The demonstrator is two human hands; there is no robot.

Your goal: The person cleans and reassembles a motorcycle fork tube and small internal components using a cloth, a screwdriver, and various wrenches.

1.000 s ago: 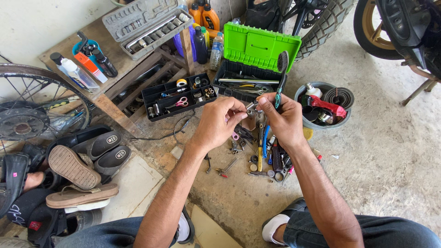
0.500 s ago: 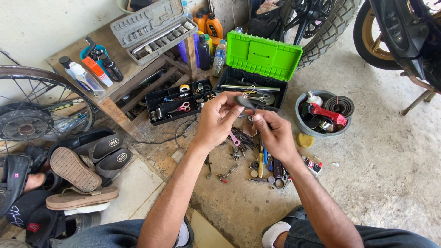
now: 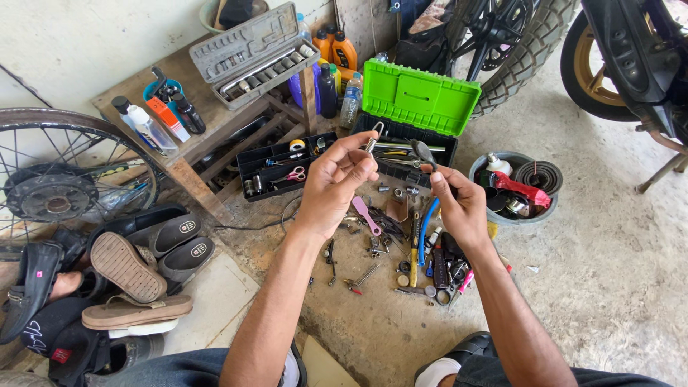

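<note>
My left hand (image 3: 335, 185) is raised over the floor and pinches a small metal coil spring (image 3: 373, 141) with a hooked end between thumb and fingers. A little to the right, my right hand (image 3: 459, 204) grips a dark-handled tool (image 3: 423, 153) whose tip points up toward the spring. The spring and the tool tip are apart. Below both hands lies a scatter of small tools and metal parts (image 3: 401, 247) on the concrete, among them a pink piece and a blue-handled tool.
An open black toolbox with a green lid (image 3: 419, 97) stands behind the hands, a black parts tray (image 3: 279, 168) beside it. A grey bowl (image 3: 516, 190) of parts is at right. Spoked wheel (image 3: 64, 179), sandals (image 3: 136, 272), wooden bench with socket set (image 3: 247, 54), motorcycle wheels behind.
My hands were close together working the spring and tool; now they have drawn apart, the left lifting the spring free and the right holding the tool alone.
</note>
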